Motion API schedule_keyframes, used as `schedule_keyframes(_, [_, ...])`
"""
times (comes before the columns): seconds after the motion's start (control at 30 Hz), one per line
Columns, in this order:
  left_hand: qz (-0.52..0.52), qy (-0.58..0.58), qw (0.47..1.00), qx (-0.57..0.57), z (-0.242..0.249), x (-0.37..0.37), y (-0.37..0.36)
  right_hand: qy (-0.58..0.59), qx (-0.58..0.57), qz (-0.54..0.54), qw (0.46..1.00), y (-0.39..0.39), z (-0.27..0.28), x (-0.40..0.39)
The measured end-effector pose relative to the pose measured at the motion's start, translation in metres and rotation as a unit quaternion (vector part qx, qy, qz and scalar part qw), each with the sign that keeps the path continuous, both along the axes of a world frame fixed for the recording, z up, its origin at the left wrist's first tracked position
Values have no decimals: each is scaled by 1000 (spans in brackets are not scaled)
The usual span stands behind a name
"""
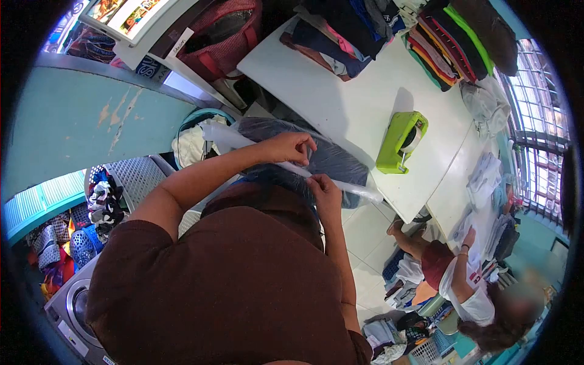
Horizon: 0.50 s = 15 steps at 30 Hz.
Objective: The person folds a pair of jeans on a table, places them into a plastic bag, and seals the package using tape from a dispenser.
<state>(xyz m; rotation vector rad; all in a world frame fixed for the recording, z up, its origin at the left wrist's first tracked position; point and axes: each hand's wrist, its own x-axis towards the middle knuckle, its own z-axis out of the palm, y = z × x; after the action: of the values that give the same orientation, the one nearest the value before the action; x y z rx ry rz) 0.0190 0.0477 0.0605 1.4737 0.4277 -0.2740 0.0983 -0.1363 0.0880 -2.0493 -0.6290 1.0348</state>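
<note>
A dark bundle in clear plastic wrap (340, 161) lies across in front of my body. A pale, rolled or folded strip of plastic (359, 191) runs along its near side. My left hand (287, 148) is over the bundle with thumb and fingers curled into a pinch; whatever they hold, if anything, is too small to make out. Just to its right, my right hand (325, 190) pinches the edge of the plastic between thumb and fingers. On the white table beyond stands a green tape dispenser (389, 149) with a roll of tape in it.
Folded clothes (347, 36) and another colourful stack (447, 45) sit on the white table (298, 67). A red bag (222, 45) is at upper left, a laundry basket (201, 115) left of the bundle. Another person (468, 286) handles plastic at lower right.
</note>
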Motion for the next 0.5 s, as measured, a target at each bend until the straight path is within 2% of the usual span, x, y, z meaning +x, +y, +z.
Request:
schedule_keyframes(0.13, [-27, -13, 992, 124, 9, 4, -8, -11, 6, -27, 1000, -9, -26, -8])
schedule_keyframes(0.23, [-41, -82, 977, 193, -7, 6, -14, -56, -20, -30, 998, -11, -28, -11])
schedule_keyframes(0.4, [-50, -92, 969, 224, -15, 4, -18, -90, -45, -71, 992, -6, -28, -12])
schedule_keyframes(0.5, [-64, -96, 963, 243, -15, 4, -17, -161, -72, -34, 984, -4, -26, -16])
